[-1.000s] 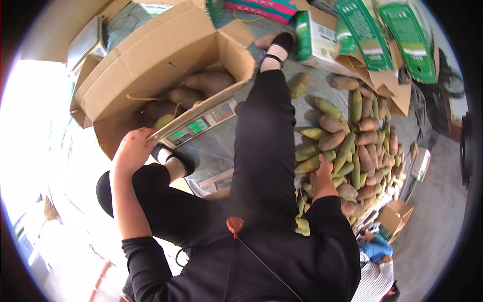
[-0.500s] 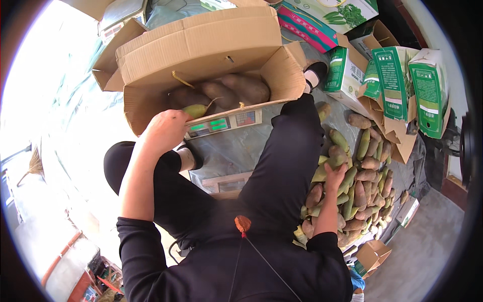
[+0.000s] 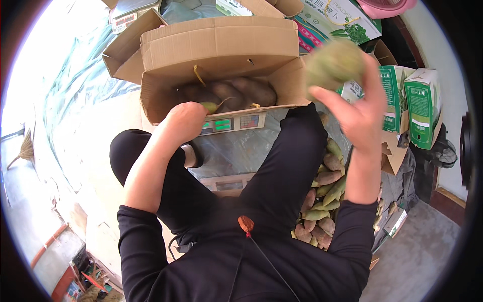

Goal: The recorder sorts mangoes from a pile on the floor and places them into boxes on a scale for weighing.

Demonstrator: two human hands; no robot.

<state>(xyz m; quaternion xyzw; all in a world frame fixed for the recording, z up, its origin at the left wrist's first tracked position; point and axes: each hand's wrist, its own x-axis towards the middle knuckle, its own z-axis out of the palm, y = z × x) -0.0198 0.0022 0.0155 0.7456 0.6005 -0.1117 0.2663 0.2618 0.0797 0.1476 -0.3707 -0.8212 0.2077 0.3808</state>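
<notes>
An open cardboard box rests on a digital scale with a green-lit display, in front of my knees. Several large brownish radishes lie inside it. At the box's front left edge, my left hand is closed on a green radish with a thin root tail; part of it is hidden by the fingers. My right hand is raised to the right of the box, gripping a thick greenish radish, which is blurred by motion.
A pile of green and brownish radishes covers the floor beside my right leg. Green-and-white cartons stand beyond it. Another scale sits at the far left. A pink basin shows at the far right, a broom at left.
My right hand has lifted a radish from the pile, up and toward the box's right side. My left hand stays at the box's front edge with the green radish. The whole view has shifted slightly.
</notes>
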